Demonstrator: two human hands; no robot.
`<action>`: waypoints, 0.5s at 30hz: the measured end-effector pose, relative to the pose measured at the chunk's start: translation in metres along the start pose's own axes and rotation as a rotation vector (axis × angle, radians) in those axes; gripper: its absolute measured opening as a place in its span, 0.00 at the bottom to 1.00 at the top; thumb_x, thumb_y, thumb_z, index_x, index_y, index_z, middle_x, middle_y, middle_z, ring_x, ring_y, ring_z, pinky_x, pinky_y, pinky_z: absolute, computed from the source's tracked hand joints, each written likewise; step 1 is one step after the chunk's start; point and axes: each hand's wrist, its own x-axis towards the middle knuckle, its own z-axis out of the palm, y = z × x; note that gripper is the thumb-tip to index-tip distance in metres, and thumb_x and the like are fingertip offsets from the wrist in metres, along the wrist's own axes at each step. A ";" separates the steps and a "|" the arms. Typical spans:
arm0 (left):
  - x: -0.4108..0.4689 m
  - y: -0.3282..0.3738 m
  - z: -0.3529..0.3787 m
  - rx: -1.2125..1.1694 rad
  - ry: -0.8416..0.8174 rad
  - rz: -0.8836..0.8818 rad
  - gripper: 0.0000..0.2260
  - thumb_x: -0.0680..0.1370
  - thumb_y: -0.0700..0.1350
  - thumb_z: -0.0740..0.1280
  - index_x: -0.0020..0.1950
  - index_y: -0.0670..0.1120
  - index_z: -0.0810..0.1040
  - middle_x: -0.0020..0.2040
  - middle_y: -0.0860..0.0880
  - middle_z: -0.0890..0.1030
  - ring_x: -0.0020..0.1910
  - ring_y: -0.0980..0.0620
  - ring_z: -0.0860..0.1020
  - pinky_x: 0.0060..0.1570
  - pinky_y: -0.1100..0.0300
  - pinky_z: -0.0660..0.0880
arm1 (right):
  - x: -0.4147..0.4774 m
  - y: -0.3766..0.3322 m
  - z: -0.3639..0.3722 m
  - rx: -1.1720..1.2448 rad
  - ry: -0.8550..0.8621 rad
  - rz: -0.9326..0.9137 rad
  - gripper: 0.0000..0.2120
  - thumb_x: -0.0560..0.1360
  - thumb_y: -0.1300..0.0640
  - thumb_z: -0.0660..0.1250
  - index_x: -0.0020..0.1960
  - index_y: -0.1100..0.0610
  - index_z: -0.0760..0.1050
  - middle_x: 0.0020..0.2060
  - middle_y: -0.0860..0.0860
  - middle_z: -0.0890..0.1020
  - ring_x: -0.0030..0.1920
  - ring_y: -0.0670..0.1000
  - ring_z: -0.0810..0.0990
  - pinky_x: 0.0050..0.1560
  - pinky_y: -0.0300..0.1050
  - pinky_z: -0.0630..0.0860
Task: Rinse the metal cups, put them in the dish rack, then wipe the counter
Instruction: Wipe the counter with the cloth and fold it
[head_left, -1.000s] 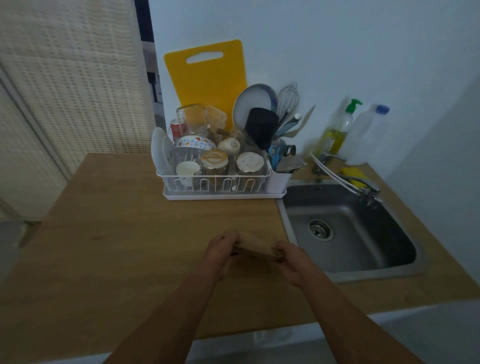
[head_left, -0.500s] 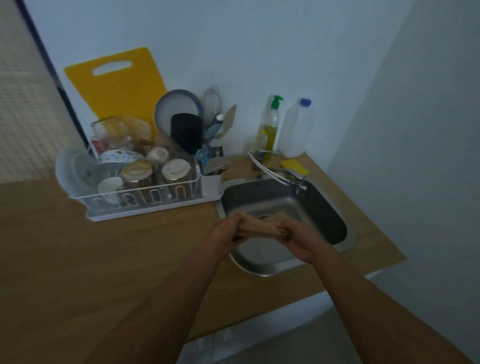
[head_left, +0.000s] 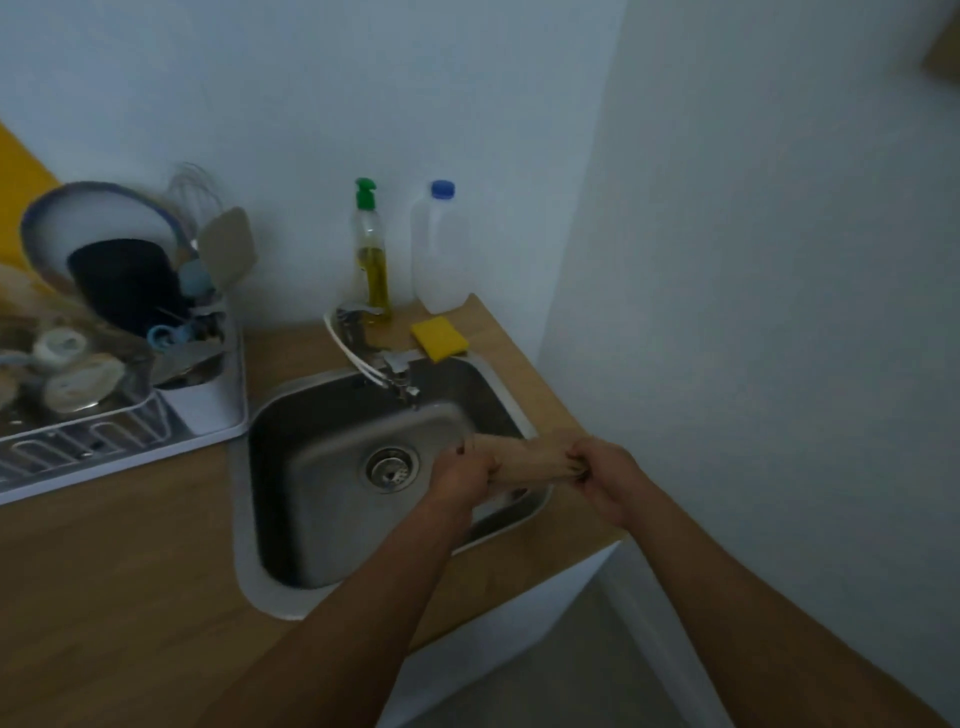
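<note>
A rolled beige cloth (head_left: 527, 457) is stretched between both hands over the right side of the steel sink (head_left: 332, 499). My left hand (head_left: 460, 475) grips its left end and my right hand (head_left: 605, 478) grips its right end. The white dish rack (head_left: 130, 436) stands at the left on the wooden counter (head_left: 104, 597), holding upturned metal cups (head_left: 83, 382), a plate, a dark mug and utensils. The rack's left part is cut off by the frame edge.
The tap (head_left: 384, 364) reaches over the sink's back edge. Behind it stand a green-capped soap bottle (head_left: 371, 260) and a blue-capped white bottle (head_left: 439, 249), with a yellow sponge (head_left: 439, 338) beside them. A wall closes off the right side.
Both hands carried the cloth from above the counter rightward to over the sink. The view swung right, so the dish rack now sits at the left edge.
</note>
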 end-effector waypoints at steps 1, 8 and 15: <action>0.001 0.005 0.015 -0.011 -0.005 0.034 0.16 0.77 0.36 0.65 0.65 0.40 0.73 0.54 0.41 0.77 0.50 0.43 0.76 0.54 0.47 0.77 | 0.008 -0.008 -0.011 0.023 -0.019 -0.041 0.08 0.76 0.69 0.60 0.45 0.64 0.77 0.39 0.58 0.80 0.39 0.53 0.78 0.38 0.45 0.75; 0.015 -0.066 0.062 0.285 -0.104 -0.015 0.09 0.75 0.41 0.65 0.51 0.43 0.82 0.53 0.41 0.83 0.51 0.42 0.81 0.56 0.44 0.78 | 0.036 0.028 -0.097 -0.465 0.065 -0.002 0.10 0.74 0.66 0.65 0.53 0.67 0.81 0.41 0.57 0.83 0.41 0.53 0.78 0.43 0.48 0.74; 0.024 -0.085 0.065 0.396 -0.032 -0.022 0.07 0.73 0.49 0.66 0.45 0.46 0.75 0.45 0.43 0.82 0.46 0.43 0.82 0.47 0.49 0.81 | 0.038 0.051 -0.104 -1.070 0.279 -0.233 0.15 0.75 0.51 0.61 0.47 0.59 0.82 0.46 0.61 0.82 0.51 0.60 0.80 0.48 0.48 0.74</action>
